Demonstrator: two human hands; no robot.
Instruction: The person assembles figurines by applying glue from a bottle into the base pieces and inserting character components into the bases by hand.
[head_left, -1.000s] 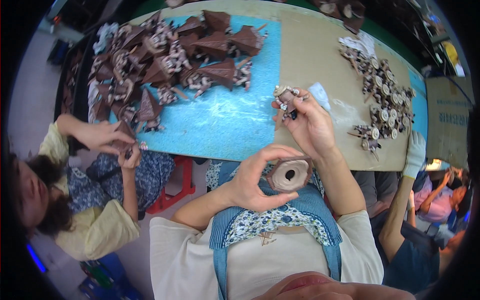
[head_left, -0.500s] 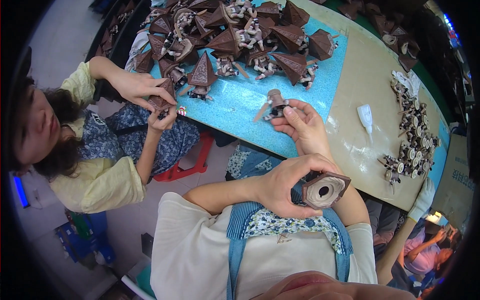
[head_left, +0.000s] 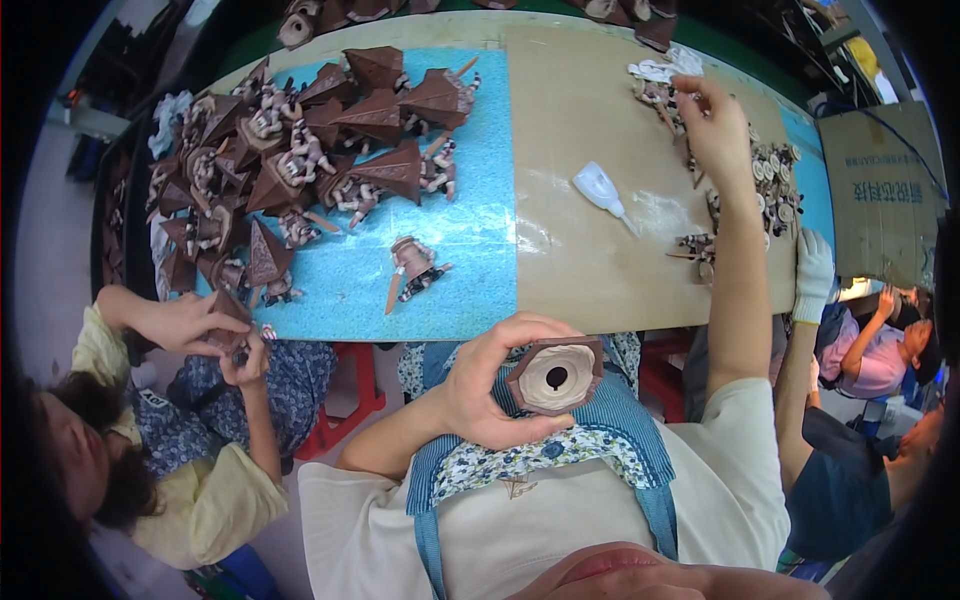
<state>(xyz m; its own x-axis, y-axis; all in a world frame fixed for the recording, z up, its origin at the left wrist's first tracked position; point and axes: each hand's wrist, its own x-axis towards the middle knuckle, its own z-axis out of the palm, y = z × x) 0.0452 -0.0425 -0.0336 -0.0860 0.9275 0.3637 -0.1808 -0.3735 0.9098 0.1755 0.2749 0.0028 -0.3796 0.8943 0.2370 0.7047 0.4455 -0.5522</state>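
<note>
You have set down 1 figurine point(head_left: 412, 262), apart from the hollow piece point(head_left: 537, 388) your left hand point(head_left: 485, 385) grips; right hand point(head_left: 718, 128) hold indeterminable.

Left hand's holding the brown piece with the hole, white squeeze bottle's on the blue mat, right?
Bottle location's wrong: the head view shows the white squeeze bottle on the tan surface. The left hand does hold the brown piece.

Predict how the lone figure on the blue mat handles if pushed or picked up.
The lone figure likely won't roll freely: its limbs stick out. The thin tan strip jutting from it may snag or snap. The glossy-looking blue mat suggests it could slide.
</note>
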